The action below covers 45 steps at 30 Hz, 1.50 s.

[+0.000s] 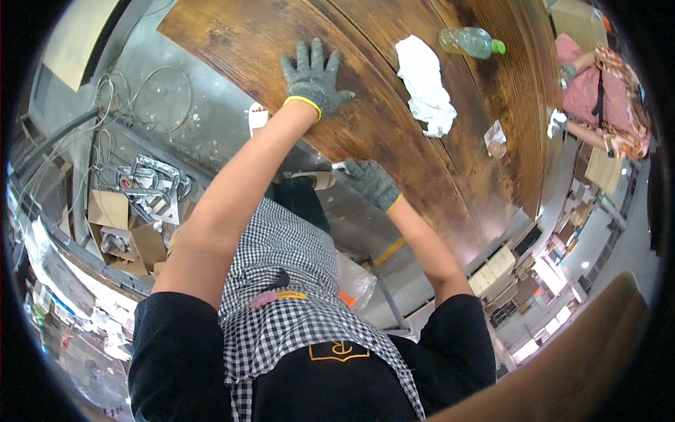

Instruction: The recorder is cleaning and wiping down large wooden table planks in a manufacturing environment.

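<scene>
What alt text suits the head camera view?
A person's gloved left hand lies spread on a brown wooden panel, while the right hand, also gloved, holds a small pale object by the panel's edge. A white cloth and a green-capped bottle lie on the panel; a co-worker is on the right.

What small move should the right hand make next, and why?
Probably slide the right hand slightly along the edge of the board: it holds a small pale thing there, while the left hand lies flat on top.
</scene>
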{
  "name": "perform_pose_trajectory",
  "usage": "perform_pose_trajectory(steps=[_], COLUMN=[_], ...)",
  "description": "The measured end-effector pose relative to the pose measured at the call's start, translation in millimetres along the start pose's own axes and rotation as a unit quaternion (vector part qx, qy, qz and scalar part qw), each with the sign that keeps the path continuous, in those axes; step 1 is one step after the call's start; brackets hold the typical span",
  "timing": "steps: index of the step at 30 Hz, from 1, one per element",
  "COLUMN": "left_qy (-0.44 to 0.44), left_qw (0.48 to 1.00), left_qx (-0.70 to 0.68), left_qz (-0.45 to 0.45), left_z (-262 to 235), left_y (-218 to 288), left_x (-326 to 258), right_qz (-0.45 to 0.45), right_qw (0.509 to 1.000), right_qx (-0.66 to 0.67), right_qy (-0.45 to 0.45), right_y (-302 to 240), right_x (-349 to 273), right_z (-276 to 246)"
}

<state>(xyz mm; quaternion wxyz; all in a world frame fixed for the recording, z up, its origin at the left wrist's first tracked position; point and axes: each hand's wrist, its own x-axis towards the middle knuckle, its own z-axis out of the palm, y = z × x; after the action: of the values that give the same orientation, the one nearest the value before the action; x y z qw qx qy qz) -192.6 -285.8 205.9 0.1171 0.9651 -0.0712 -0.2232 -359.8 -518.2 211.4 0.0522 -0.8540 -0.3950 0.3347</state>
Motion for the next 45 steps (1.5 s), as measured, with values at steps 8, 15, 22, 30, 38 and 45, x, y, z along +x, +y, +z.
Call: perform_pose_trajectory(steps=[8,15,22,30,38,45], left_qy=[-0.093,-0.174,-0.192,-0.240,-0.307,-0.241], left_qw=[0.989,0.967,0.956,0.940,0.896,0.933], left_qx=[0.106,0.177,0.204,0.219,0.298,0.254], left_qz=[-0.035,-0.064,-0.090,-0.105,-0.120,-0.083], left_z=[27,18,1,-2,32,20], left_y=[8,39,48,61,73,93], left_x=[3,14,9,14,37,8], right_qz=[0.266,0.326,0.438,0.608,0.394,0.274], right_qw=[0.874,0.865,0.791,0.574,0.717,0.799], right_qx=[0.179,0.228,0.225,0.214,0.245,0.300], right_qy=[0.364,0.305,0.364,0.505,0.520,0.443], right_y=[-97,-107,-116,-109,-126,-140], right_x=[20,136,44,-52,81,184], right_z=[28,-2,89,134,69,17])
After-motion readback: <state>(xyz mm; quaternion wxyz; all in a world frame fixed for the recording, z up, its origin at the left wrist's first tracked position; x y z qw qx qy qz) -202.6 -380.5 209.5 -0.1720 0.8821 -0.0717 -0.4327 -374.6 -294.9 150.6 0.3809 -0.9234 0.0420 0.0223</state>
